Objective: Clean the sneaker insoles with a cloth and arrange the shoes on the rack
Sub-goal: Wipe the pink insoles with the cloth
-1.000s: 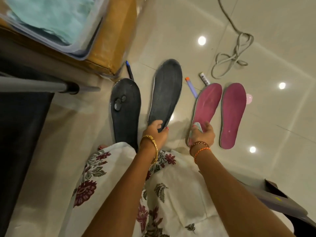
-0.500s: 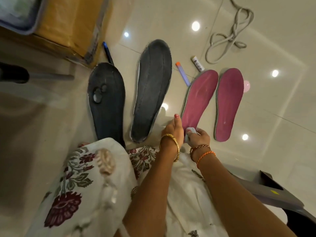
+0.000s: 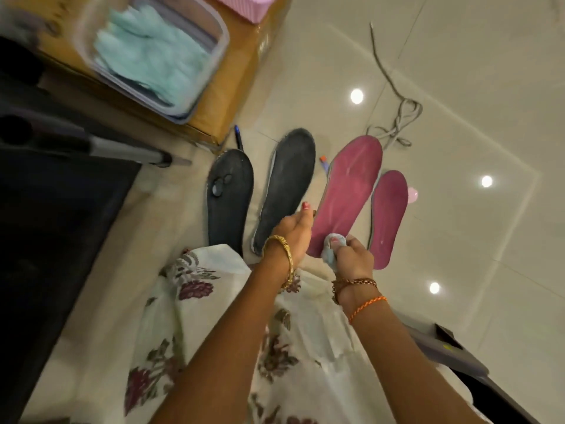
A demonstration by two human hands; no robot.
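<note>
Held insole: a pink insole (image 3: 347, 194) is lifted off the floor, heel end at the hands, toe end pointing away and up; its surface looks dusty and streaked pale
Left hand: the left hand (image 3: 295, 232) holds the insole's heel edge from the left, thumb up along the rim, fingers curled under where they cannot be seen
Right hand: the right hand (image 3: 351, 255) pinches a small pale blue cloth (image 3: 331, 249) between thumb and curled fingers and presses it on the heel of the pink insole
Second pink insole: its mate (image 3: 387, 218) lies flat on the tiled floor (image 3: 458, 71) just to the right, partly overlapped by the lifted one
Dark pair: two black insoles (image 3: 284, 185) lie side by side to the left, the nearer right one's heel behind the left hand
Nearby clutter: a blue pen (image 3: 238, 140), an orange-capped marker (image 3: 324, 162) mostly hidden by the lifted insole, a grey cord (image 3: 397, 117) looped beyond
Back left: a clear tub (image 3: 214, 65) of teal cloths on a cardboard box (image 3: 244, 71)
</note>
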